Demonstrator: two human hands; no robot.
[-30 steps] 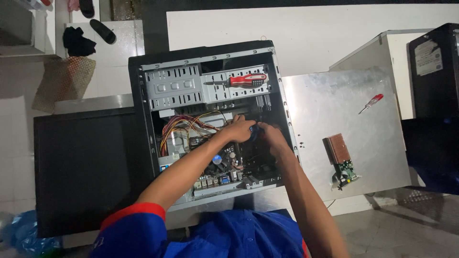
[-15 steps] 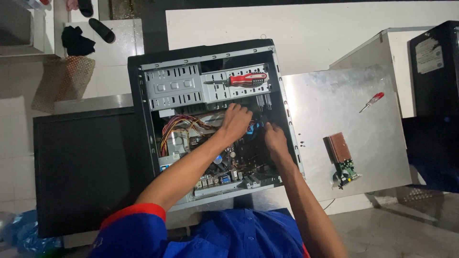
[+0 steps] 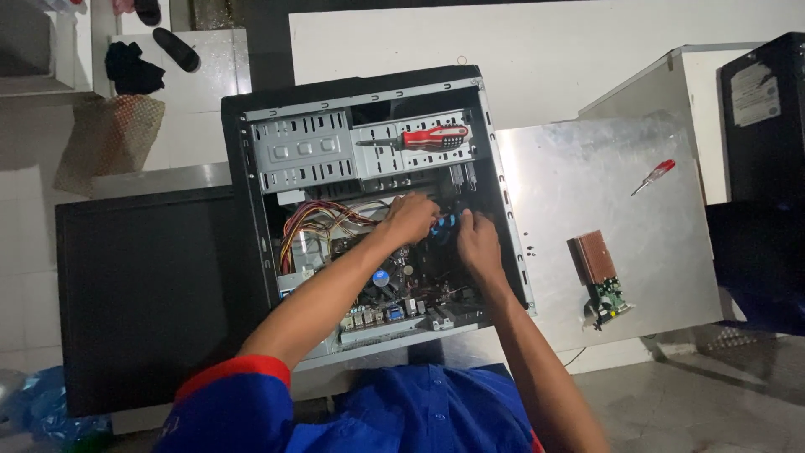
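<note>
An open desktop computer case [image 3: 251,218], black-framed and lying on its side with the side panel off, occupies the centre of the frame, seen from above. Its upper part holds grey perforated metal drive bays [image 3: 302,151]; across the bays rests a red-handled screwdriver [image 3: 423,137], lying roughly level with its shaft pointing toward the left of the frame. Below the bays, a bundle of red, yellow and orange wires [image 3: 314,222] curves along the left side of the interior, and the dark circuit board [image 3: 394,294] with its row of rear connectors fills the lower part. Both bare hands reach into the middle of the case: the left hand [image 3: 409,218] and the right hand [image 3: 476,239] meet around a small blue part [image 3: 444,225], fingers curled close about it; whether either hand actually pinches it cannot be told, as the fingers hide the contact. To the right of the case lies the detached bare metal side panel [image 3: 587,193], carrying a small red-handled screwdriver [image 3: 654,176] near its upper right and a brown-and-green expansion card [image 3: 599,273] lower down. A flat black panel [image 3: 142,294] lies at the left of the frame, touching the case. The person's blue, red-trimmed sleeve [image 3: 235,403] fills the lower edge.
</note>
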